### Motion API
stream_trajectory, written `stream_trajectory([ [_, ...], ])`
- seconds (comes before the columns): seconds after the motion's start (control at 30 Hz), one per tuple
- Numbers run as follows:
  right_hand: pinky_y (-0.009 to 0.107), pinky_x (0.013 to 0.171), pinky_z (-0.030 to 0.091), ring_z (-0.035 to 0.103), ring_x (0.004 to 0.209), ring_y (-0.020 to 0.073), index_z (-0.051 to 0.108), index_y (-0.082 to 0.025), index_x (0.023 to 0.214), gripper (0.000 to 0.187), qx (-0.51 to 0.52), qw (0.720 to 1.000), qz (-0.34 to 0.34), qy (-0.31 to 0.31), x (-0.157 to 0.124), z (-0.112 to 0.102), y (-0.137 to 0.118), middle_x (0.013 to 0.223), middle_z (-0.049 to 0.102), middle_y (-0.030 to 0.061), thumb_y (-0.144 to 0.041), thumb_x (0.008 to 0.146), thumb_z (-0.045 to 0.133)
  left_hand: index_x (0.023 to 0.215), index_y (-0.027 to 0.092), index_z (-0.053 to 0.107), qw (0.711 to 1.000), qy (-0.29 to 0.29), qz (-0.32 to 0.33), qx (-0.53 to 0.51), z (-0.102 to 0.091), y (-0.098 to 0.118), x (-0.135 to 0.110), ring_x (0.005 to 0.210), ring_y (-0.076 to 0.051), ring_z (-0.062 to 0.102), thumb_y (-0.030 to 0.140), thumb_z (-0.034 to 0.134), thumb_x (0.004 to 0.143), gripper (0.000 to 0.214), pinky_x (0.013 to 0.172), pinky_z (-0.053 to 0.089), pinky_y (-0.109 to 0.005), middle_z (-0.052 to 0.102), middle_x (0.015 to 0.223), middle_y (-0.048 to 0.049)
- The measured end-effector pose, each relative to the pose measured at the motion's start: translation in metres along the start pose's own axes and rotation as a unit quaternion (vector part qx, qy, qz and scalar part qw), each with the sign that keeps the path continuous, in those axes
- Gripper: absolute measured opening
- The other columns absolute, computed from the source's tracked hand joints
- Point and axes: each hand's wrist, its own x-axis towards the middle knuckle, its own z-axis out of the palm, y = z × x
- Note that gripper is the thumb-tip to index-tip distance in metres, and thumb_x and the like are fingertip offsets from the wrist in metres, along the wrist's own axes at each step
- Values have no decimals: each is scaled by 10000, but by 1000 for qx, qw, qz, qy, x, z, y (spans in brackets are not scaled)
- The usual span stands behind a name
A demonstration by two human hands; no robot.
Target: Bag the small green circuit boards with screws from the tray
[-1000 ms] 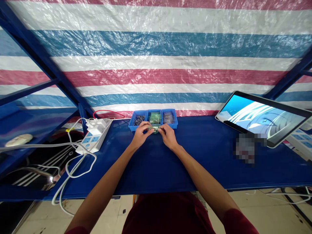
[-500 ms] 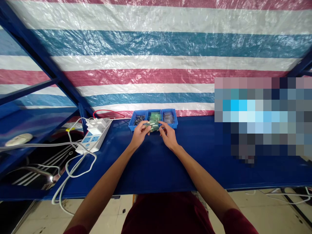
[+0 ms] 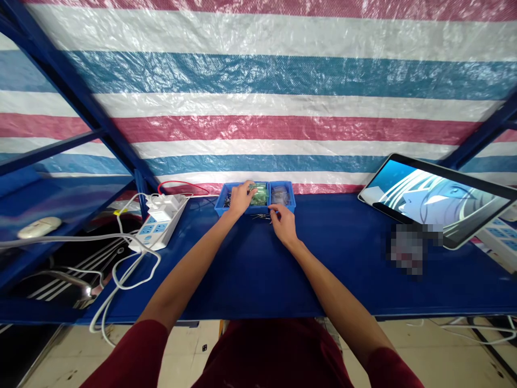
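Note:
A blue three-part tray stands at the back of the blue table. My left hand reaches over the tray's left part and rests at the middle part, fingers closed on a small green circuit board. Just in front of the tray is my right hand, low on the table. Its fingertips are pinched together beside a few thin metal pins; what they hold is too small to see. The tray's right part holds greyish clear packets.
A white power strip with plugs and white cables lies on the table's left end. A tablet with a picture on its screen leans at the right. A striped tarp hangs behind. Blue frame bars slope at both sides, and a pale mouse sits at the left.
My left hand has carried the green board from in front of the tray back over its middle part. My right hand has let go of the board and dropped to the table.

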Motion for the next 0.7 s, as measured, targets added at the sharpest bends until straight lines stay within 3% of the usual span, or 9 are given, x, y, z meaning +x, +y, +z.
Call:
stream_trajectory([
  [0.17,276,746,492,604,726,148,661,-166,969,278,-8,1000,-12,-4,0,1,2,935,667,60,-227,872,408,1060,193,618,990,-21,5,139,3,5,14,999,-298,572,304,590,857,233,899,379,-417,684,917,-106],
  [0.27,282,741,492,598,699,146,664,-163,962,276,-10,1000,-14,-10,0,2,3,927,666,62,-227,869,412,1069,178,618,988,-19,12,152,5,4,21,1050,-305,548,283,589,855,241,913,377,-423,665,1041,-127],
  [0.37,286,735,491,592,685,144,662,-169,959,270,-11,1000,-18,-7,0,2,4,928,666,56,-225,865,415,1073,179,636,992,-26,54,111,8,1,26,1052,-255,564,231,532,880,225,904,403,-351,647,1120,-110],
  [0.53,286,736,491,603,712,151,661,-168,941,259,-4,1000,-31,-5,0,4,7,923,667,58,-216,859,419,928,178,715,984,-130,102,74,15,-2,28,923,-207,644,219,425,923,293,834,453,-274,714,974,-80],
  [0.7,283,755,487,602,737,151,659,-188,950,256,-27,999,-25,-9,1,4,10,935,668,45,-209,862,420,1111,170,674,970,-177,106,129,22,-4,35,1023,-225,639,135,392,912,347,921,443,-305,683,1137,-100],
])
